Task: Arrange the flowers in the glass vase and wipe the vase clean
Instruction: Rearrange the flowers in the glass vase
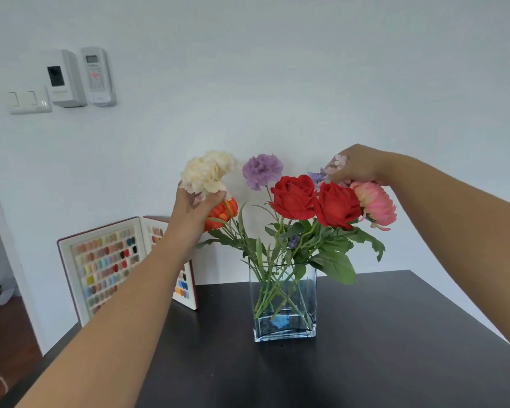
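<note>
My left hand (193, 206) pinches the cream flower (208, 172). My right hand (357, 167) grips the pale purple sprig (336, 163) above the glass vase (284, 301) on the tabletop (395, 348).

Clear, glossy glass is seen in the square vase (284, 301) (smooth walls, thick base). A dark, matt, smooth top is shown on the table (395, 348). Cloth-like, ruffled petals are noted on the cream carnation (208, 172) and purple carnation (262, 169); the red roses (315, 200) look satiny. White plastic is seen on the wall switch (30, 99).
</note>
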